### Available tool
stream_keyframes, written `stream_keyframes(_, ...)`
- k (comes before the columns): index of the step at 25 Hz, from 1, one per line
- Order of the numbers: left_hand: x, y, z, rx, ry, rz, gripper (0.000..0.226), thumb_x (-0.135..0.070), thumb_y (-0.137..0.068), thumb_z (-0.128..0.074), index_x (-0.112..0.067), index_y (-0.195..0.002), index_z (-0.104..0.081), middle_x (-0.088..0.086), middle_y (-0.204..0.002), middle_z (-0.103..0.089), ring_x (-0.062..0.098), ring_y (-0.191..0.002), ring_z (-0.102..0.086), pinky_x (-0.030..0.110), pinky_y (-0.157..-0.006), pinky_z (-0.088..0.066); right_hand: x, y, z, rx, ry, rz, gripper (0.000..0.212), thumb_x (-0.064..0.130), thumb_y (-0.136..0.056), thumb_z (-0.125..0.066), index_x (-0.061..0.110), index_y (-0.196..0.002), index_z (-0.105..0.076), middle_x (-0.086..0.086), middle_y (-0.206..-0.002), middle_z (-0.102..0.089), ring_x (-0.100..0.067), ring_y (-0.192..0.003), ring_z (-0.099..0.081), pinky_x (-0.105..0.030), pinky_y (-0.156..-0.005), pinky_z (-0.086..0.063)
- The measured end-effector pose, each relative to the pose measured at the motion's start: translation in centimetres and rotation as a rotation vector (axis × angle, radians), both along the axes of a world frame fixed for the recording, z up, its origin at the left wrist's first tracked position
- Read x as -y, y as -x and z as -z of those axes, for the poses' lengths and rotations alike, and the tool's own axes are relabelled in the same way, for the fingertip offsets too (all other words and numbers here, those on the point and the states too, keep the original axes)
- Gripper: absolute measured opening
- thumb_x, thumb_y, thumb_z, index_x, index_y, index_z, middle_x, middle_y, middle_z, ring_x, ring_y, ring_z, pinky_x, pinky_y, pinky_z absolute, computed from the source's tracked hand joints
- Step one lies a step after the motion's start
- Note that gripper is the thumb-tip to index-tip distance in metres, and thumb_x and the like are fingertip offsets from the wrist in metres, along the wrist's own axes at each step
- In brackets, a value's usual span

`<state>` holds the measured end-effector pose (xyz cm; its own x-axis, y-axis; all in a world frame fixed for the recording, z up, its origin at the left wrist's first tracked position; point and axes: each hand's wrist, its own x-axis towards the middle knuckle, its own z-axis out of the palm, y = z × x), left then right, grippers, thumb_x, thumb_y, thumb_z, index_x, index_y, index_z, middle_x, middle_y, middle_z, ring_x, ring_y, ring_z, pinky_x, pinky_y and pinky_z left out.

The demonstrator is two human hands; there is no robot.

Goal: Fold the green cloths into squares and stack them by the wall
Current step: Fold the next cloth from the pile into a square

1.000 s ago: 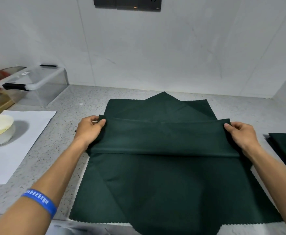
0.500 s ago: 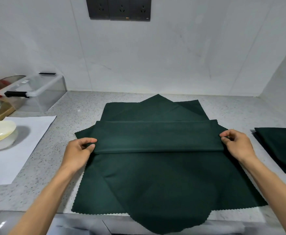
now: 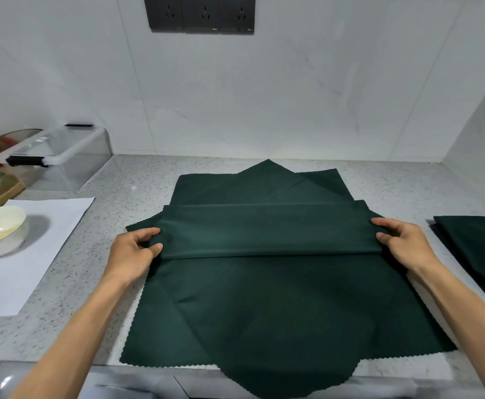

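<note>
On the speckled counter [image 3: 137, 180], your left hand [image 3: 133, 251] & right hand [image 3: 402, 243] each pinch an end of a folded band of green cloth [image 3: 267, 231], atop a spread cloth pile [image 3: 264, 312]; folded cloths [image 3: 477, 249] lie to the right, nr the side wall.

Folded cloth [image 3: 477, 251] cut off right.

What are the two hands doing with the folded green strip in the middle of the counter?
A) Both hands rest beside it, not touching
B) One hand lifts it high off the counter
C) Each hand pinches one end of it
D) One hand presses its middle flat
C: the left hand pinches the left end of the folded green strip and the right hand pinches the right end.
</note>
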<state>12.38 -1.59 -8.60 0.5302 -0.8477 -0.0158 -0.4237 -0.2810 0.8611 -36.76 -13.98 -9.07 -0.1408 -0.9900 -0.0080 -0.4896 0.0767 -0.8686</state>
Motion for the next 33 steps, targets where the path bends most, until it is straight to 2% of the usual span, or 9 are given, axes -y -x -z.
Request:
stream_keyframes(6,-0.1,0.5,0.2,0.080,0.002,-0.066,0.015,-0.009,-0.082,-0.075,-0.023,-0.083,-0.076,-0.001,-0.087,-0.071,0.016,-0.087,-0.065,0.028,-0.082,-0.047,-0.1,0.0,-0.2,-0.084,-0.015,0.094,0.021,0.011,-0.087,-0.070,0.017,-0.107,-0.071,-0.007,-0.104,-0.066,-0.022,-0.098,-0.061,-0.033,-0.092,-0.047)
stream_keyframes(12,-0.1,0.2,0.1,0.080,-0.011,-0.080,0.019,-0.005,-0.081,-0.073,-0.017,-0.095,-0.077,0.001,-0.091,-0.070,0.020,-0.090,-0.065,0.031,-0.089,-0.049,-0.2,-0.4,-0.6,-0.283,-0.042,0.045,0.009,0.015,-0.085,-0.073,0.023,-0.079,-0.072,0.000,-0.087,-0.071,-0.019,-0.084,-0.064,-0.030,-0.076,-0.047)
stream_keyframes(18,-0.3,1.4,0.7,0.435,-0.050,-0.111,0.020,-0.014,-0.084,-0.072,-0.012,-0.103,-0.075,0.010,-0.107,-0.070,0.033,-0.099,-0.061,0.041,-0.089,-0.050,-1.1,-0.9,1.0,-0.470,0.087,0.106,0.003,0.022,-0.089,-0.067,0.023,-0.087,-0.069,-0.005,-0.099,-0.071,-0.027,-0.089,-0.060,-0.037,-0.079,-0.046)
stream_keyframes(21,-2.0,4.0,0.9,0.637,0.084,-0.113,0.023,-0.013,-0.080,-0.075,-0.011,-0.103,-0.072,0.013,-0.104,-0.066,0.037,-0.097,-0.056,0.043,-0.084,-0.048,-2.0,-2.0,1.3,-0.883,0.299,0.120,0.019,0.024,-0.090,-0.064,0.012,-0.105,-0.068,-0.014,-0.118,-0.062,-0.040,-0.100,-0.055,-0.048,-0.084,-0.044)
stream_keyframes(24,-4.1,12.4,-0.1,-0.067,0.134,0.053,0.034,-0.007,-0.086,-0.070,-0.012,-0.120,-0.065,0.004,-0.107,-0.071,0.016,-0.095,-0.066,0.032,-0.089,-0.050,-3.9,-9.5,-0.2,-0.894,0.681,-0.127,0.032,0.029,-0.093,-0.051,0.008,-0.108,-0.069,-0.015,-0.122,-0.066,-0.039,-0.107,-0.061,-0.048,-0.091,-0.048)
stream_keyframes(25,-4.1,14.7,-0.5,-0.099,0.209,0.086,0.036,-0.008,-0.090,-0.065,-0.012,-0.126,-0.062,0.002,-0.115,-0.070,0.012,-0.104,-0.064,0.030,-0.096,-0.047,-4.5,-12.8,-0.6,-0.835,0.715,-0.285,0.039,0.030,-0.094,-0.044,0.007,-0.112,-0.069,-0.016,-0.124,-0.066,-0.037,-0.110,-0.062,-0.046,-0.095,-0.049)
stream_keyframes(27,-1.8,16.6,-0.8,0.323,0.389,0.195,0.038,-0.015,-0.098,-0.049,-0.010,-0.135,-0.057,0.001,-0.138,-0.057,0.014,-0.129,-0.051,0.030,-0.113,-0.033,-5.6,-18.9,-0.7,-0.789,0.546,-0.595,0.059,0.039,-0.093,-0.027,0.008,-0.136,-0.054,-0.014,-0.144,-0.051,-0.034,-0.132,-0.048,-0.048,-0.107,-0.041)
stream_keyframes(30,2.5,15.6,-0.4,0.561,0.055,0.521,0.052,-0.034,-0.106,-0.024,-0.017,-0.155,-0.023,-0.004,-0.164,-0.011,0.015,-0.152,-0.004,0.034,-0.122,-0.001,-7.1,-22.9,1.2,-0.924,0.273,-0.773,0.089,0.057,-0.077,0.000,0.018,-0.157,-0.005,-0.004,-0.165,-0.004,-0.024,-0.152,0.000,-0.047,-0.122,-0.008)
stream_keyframes(33,3.3,12.8,2.3,0.610,-0.274,0.472,0.056,-0.046,-0.104,-0.013,-0.029,-0.157,-0.004,-0.008,-0.165,0.006,0.015,-0.151,0.010,0.039,-0.122,0.007,-7.8,-21.5,2.7,-0.976,0.242,-0.705,0.095,0.070,-0.077,0.018,0.020,-0.156,0.004,0.002,-0.164,0.006,-0.016,-0.151,0.010,-0.040,-0.122,0.005)
